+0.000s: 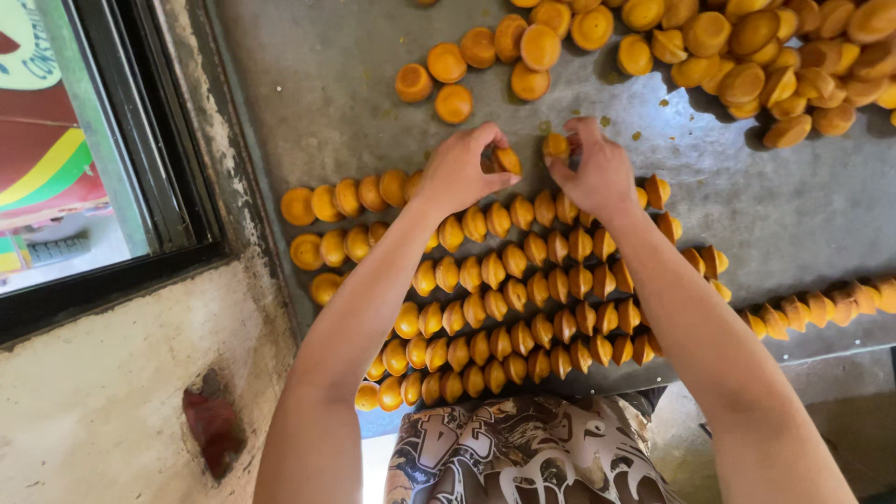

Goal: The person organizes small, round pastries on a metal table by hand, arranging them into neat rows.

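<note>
My left hand (459,173) is at the top edge of the arranged rows, fingers (499,177) pinched around one small round golden-orange baked cake (507,161). Cake sits between thumb and fingertips, held just above the grey metal counter (355,112).

My right hand (597,173) is just beside it, fingers (583,135) closed on a second small golden-orange cake (556,146), held at about the same height. The two held cakes are near each other, not touching.

Below both hands: neat rows of the same cakes standing on edge (523,308), packed touching, slanting across the counter toward me. Both forearms cross over those rows. Top row runs left from my left hand, cakes there lying flatter (336,198).

Another single row of on-edge cakes (821,308) runs off to the right, apart from the main block.

Loose stuff further up: a few scattered cakes lying flat (448,79) above my left hand, and a big unsorted heap of cakes (775,56) top right, well apart from the rows.

Counter surface shows some crumbs near my right hand. Left of the counter: a rough concrete ledge (112,392) and a dark window frame (140,149). My patterned brown-and-white garment (523,457) shows at the bottom edge.
</note>
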